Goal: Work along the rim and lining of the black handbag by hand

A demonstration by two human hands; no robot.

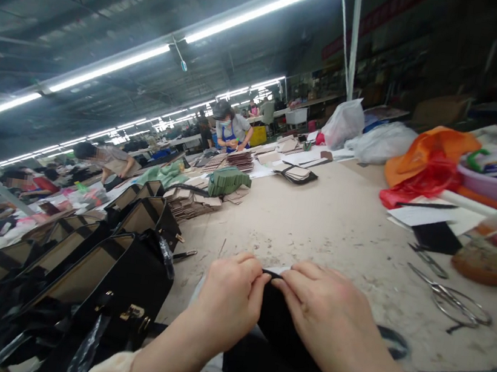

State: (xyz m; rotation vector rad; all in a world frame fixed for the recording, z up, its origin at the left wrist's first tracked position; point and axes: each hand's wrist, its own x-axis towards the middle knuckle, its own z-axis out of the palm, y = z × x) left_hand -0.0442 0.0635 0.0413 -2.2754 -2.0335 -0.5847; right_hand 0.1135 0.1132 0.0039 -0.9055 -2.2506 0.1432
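Note:
Both hands pinch the upper edge of a black piece [280, 321] at the near edge of the worktable. My left hand [235, 285] has its thumb and fingers closed on that edge. Close beside it, my right hand [320, 299] grips the same edge, its thumb tucked behind the material. The lower part of the black piece hangs toward me, dark and hard to make out. Black bags [125, 286] with gold clasps and tan insides stand in rows to the left of my left hand.
Scissors [453, 298] and a brown glue bottle [488, 260] lie on the worktable [340, 216] at the right, near a purple basin [491, 184] and an orange bag [436, 153]. Green pieces [228, 182] are stacked farther back. Another person [232, 132] works beyond.

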